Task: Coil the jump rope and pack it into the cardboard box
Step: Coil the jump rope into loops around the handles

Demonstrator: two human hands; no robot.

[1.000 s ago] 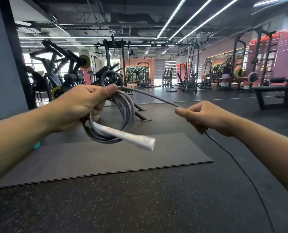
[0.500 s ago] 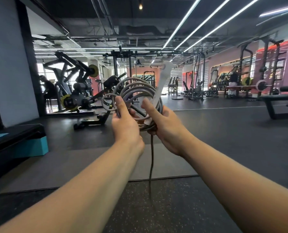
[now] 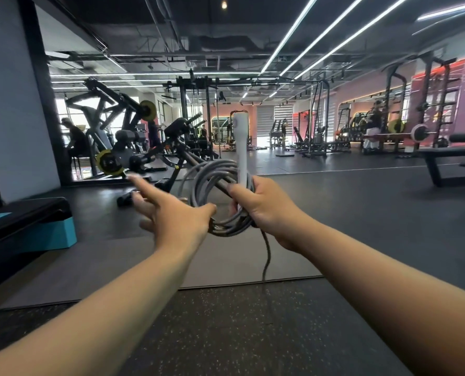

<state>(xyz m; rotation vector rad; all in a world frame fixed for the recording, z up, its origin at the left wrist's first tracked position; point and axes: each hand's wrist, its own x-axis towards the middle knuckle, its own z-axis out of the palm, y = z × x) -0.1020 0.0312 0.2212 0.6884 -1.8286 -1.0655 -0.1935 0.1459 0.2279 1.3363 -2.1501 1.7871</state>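
Up front, the right hand (image 3: 264, 210) clenches the coiled jump rope (image 3: 220, 191), white handle (image 3: 241, 142) upright; the left hand (image 3: 171, 215) hovers beside it, fingers (image 3: 144, 187) spread.

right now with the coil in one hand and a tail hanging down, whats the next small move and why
Probably reach the open left hand down to the loose tail and lay it up as another loop. The right hand grips the grey coiled jump rope and its white handle alone, while that tail dangles uncoiled toward the grey floor mat. No cardboard box is in view.
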